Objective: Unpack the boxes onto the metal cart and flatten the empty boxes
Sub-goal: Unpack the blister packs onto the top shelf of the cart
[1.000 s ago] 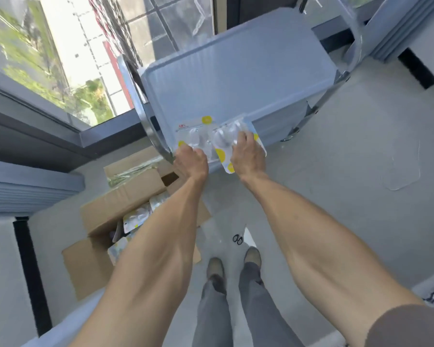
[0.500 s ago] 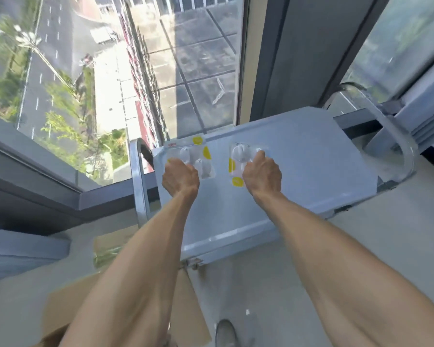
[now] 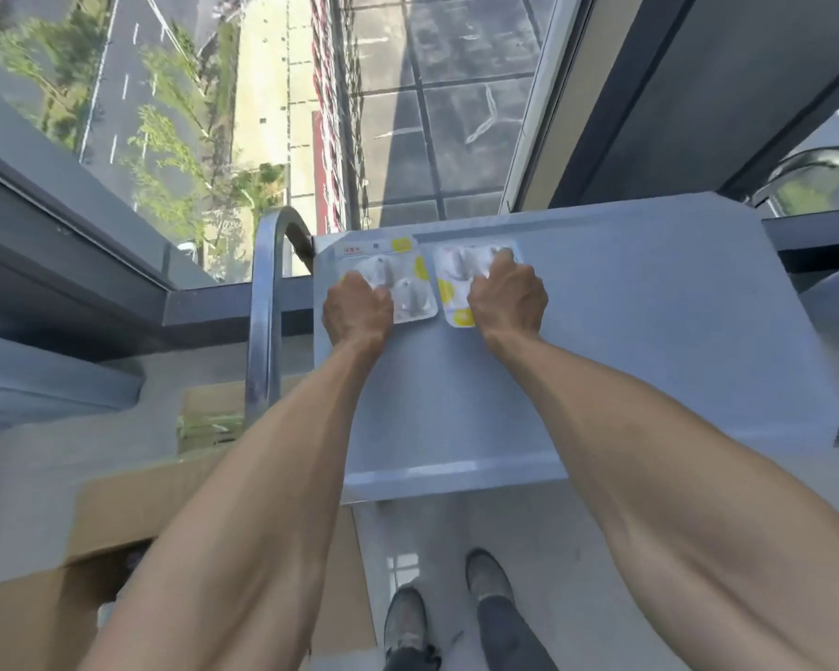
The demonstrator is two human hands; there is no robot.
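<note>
While both arms reached over the metal cart (image 3: pixel 650 360), the left hand (image 3: pixel 357 309) and right hand (image 3: pixel 507 295) each gripped a blister pack (image 3: pixel 408 283), lying side by side at its far left corner.

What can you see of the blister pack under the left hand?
The left blister pack is a flat white card with rounded corners, yellow spots and small red print at its far edge, under clear plastic bubbles that hold pale items too blurred to name. It lies flat at the far left corner of the cart top, beside a second pack, with a narrow gap between them. The left hand rests on its near left part, fingers curled; whether it grips cannot be told.
</note>
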